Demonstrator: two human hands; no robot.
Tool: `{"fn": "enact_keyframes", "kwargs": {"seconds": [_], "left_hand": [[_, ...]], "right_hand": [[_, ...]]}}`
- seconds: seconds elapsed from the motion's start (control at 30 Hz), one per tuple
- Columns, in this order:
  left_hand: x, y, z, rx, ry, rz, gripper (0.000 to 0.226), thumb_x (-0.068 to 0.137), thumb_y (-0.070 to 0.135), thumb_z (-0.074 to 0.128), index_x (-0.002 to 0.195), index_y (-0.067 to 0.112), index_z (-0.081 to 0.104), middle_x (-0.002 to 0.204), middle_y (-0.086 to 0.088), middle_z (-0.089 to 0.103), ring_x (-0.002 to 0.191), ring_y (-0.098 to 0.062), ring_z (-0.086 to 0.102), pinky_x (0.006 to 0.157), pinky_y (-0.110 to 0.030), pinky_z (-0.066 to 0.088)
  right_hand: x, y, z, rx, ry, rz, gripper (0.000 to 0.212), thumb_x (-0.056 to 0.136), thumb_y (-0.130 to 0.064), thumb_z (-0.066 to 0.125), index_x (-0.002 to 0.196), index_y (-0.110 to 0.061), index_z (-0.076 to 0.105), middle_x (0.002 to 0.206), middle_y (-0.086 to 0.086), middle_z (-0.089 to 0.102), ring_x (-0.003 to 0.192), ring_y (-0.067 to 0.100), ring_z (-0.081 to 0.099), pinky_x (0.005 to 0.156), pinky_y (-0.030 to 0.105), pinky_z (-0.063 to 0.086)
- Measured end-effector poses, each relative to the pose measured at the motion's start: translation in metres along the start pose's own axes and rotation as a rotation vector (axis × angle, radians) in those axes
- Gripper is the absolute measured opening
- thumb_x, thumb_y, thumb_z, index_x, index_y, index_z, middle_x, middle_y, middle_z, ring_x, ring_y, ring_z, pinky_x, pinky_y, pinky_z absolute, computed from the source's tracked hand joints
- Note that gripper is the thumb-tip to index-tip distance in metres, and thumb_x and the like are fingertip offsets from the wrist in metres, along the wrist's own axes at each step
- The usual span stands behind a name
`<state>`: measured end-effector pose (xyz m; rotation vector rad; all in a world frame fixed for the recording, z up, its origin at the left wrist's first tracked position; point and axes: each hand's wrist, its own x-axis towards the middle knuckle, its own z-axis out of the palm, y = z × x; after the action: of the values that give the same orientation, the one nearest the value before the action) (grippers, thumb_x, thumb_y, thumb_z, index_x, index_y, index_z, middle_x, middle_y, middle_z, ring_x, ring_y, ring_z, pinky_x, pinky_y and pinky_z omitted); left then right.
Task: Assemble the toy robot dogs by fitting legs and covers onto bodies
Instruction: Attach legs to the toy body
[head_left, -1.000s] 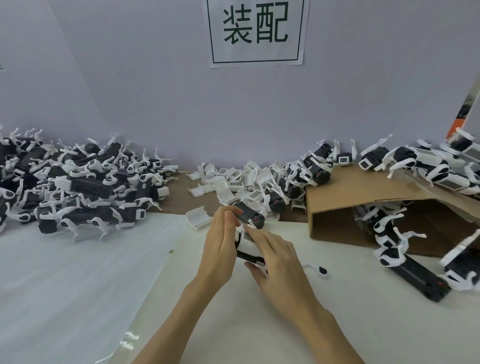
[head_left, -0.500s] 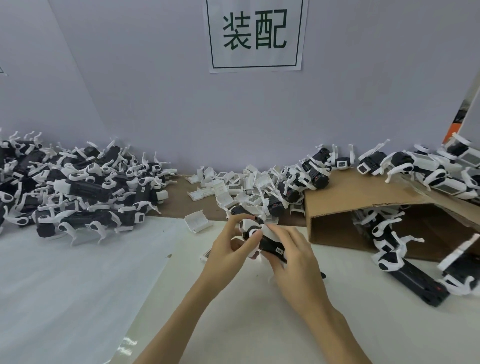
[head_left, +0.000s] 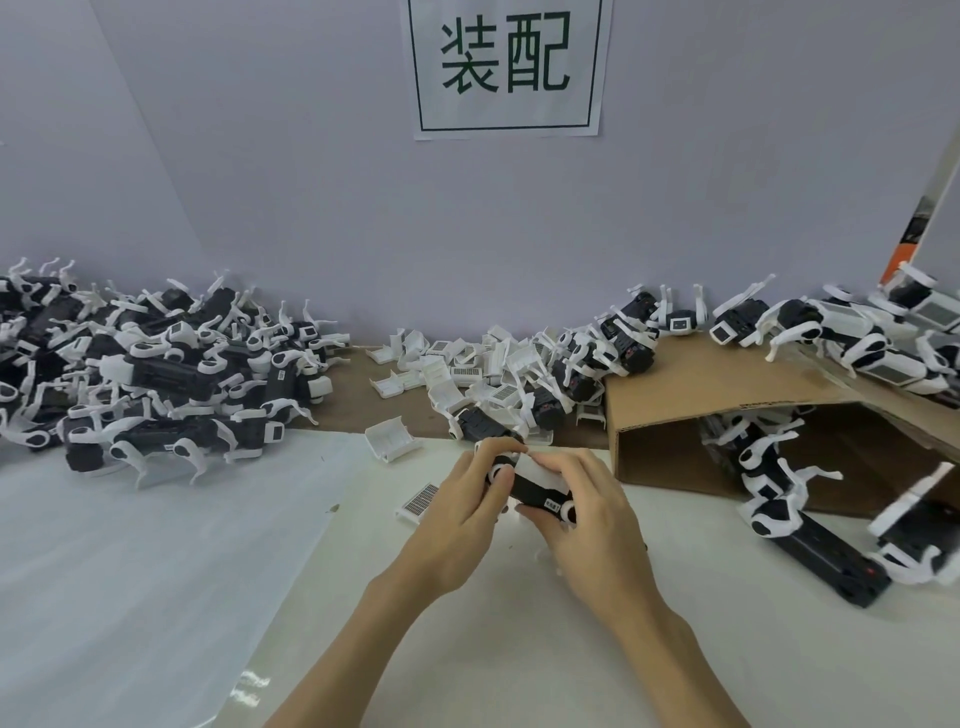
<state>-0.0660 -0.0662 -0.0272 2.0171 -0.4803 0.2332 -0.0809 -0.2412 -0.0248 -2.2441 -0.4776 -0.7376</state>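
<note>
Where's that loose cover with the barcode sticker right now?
In the head view, the barcode cover lies flat on the white table, just left of the left hand and below the single upturned cover.

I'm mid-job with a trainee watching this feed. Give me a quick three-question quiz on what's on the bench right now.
1. True or false: both hands grip the same toy dog.
2. Multiple choice: where does the big heap of dogs lie? A) on the left of the table B) inside the cardboard box C) under the wall sign
3. Fill in: the single white cover lies just beyond the ____ hand.

Key
1. True: the left hand and the right hand both curl round it.
2. A. The cardboard box is on the right; the wall sign hangs above the middle.
3. left
</note>
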Motion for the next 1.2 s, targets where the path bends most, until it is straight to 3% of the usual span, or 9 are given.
{"fn": "enact_keyframes", "kwargs": {"seconds": [0.4,0.47,0.6,0.7,0.77,0.87,1.03,1.13,1.2], "left_hand": [[-0.001,0.004,-0.001,0.107,0.103,0.038,0.029,0.111,0.05,0.03,0.13,0.049,0.052,0.108,0.011,0.059,0.099,-0.009,0.059,0.092,-0.039,0.051],[-0.001,0.006,-0.002,0.101,0.109,0.058,0.029,0.111,0.052,0.031,0.13,0.05,0.053,0.112,0.011,0.058,0.101,-0.009,0.06,0.092,-0.035,0.05],[-0.003,0.008,-0.009,0.083,0.098,0.146,0.031,0.11,0.054,0.034,0.134,0.048,0.052,0.122,0.011,0.053,0.11,-0.016,0.06,0.095,-0.028,0.047],[-0.006,0.007,-0.016,0.109,0.134,0.301,0.029,0.111,0.04,0.039,0.136,0.035,0.053,0.122,0.008,0.054,0.107,-0.019,0.06,0.092,-0.028,0.047],[-0.009,0.005,-0.017,0.129,0.151,0.369,0.034,0.109,0.036,0.043,0.142,0.032,0.049,0.126,0.014,0.057,0.109,-0.012,0.06,0.09,-0.016,0.043],[-0.007,0.003,-0.017,0.159,0.145,0.342,0.047,0.109,0.042,0.044,0.155,0.036,0.038,0.143,0.019,0.056,0.127,-0.012,0.059,0.102,-0.019,0.042],[-0.003,0.003,-0.015,0.152,0.18,0.176,0.046,0.103,0.062,0.052,0.146,0.048,0.045,0.137,0.028,0.053,0.136,-0.011,0.048,0.112,-0.036,0.04],[-0.002,0.003,-0.016,0.122,0.205,0.057,0.036,0.09,0.073,0.059,0.124,0.061,0.056,0.127,0.037,0.051,0.134,0.006,0.036,0.112,-0.042,0.042],[-0.001,0.005,-0.018,0.057,0.166,-0.015,0.042,0.082,0.078,0.062,0.123,0.068,0.058,0.128,0.039,0.048,0.139,0.004,0.031,0.116,-0.041,0.039]], "right_hand": [[0.0,-0.006,0.006,-0.115,0.057,-0.051,0.053,0.084,-0.02,0.086,0.132,-0.025,0.063,0.118,-0.012,0.063,0.107,0.017,0.062,0.09,0.033,0.053],[-0.001,-0.008,0.007,-0.075,0.049,-0.027,0.055,0.089,-0.023,0.081,0.139,-0.026,0.058,0.13,-0.011,0.059,0.117,0.014,0.058,0.096,0.034,0.054],[-0.002,-0.009,0.002,0.304,-0.095,0.085,0.055,0.102,-0.032,0.062,0.154,-0.029,0.042,0.152,-0.018,0.047,0.144,0.003,0.04,0.115,0.021,0.036],[0.003,-0.006,-0.008,0.584,-0.244,0.279,0.036,0.107,-0.041,0.048,0.135,-0.025,0.063,0.12,-0.012,0.07,0.115,0.003,0.064,0.096,0.022,0.047],[0.006,0.002,-0.012,0.636,-0.294,0.335,0.056,0.103,-0.055,0.047,0.109,-0.004,0.069,0.09,0.012,0.068,0.089,0.019,0.063,0.081,0.035,0.043],[0.009,0.01,-0.018,0.675,-0.353,0.379,0.061,0.103,-0.056,0.052,0.103,0.003,0.066,0.088,0.023,0.063,0.081,0.035,0.058,0.079,0.039,0.041],[0.005,0.006,-0.011,0.548,-0.133,0.318,0.037,0.085,-0.051,0.073,0.112,-0.028,0.062,0.102,-0.017,0.074,0.101,0.005,0.07,0.079,0.017,0.054],[0.004,0.001,-0.008,0.423,-0.006,0.173,0.039,0.083,-0.05,0.079,0.111,-0.029,0.061,0.1,-0.018,0.072,0.097,0.006,0.07,0.075,0.022,0.057],[0.005,0.002,-0.01,0.344,0.032,0.094,0.041,0.081,-0.047,0.082,0.112,-0.026,0.064,0.1,-0.018,0.071,0.098,0.01,0.069,0.081,0.033,0.058]]}}
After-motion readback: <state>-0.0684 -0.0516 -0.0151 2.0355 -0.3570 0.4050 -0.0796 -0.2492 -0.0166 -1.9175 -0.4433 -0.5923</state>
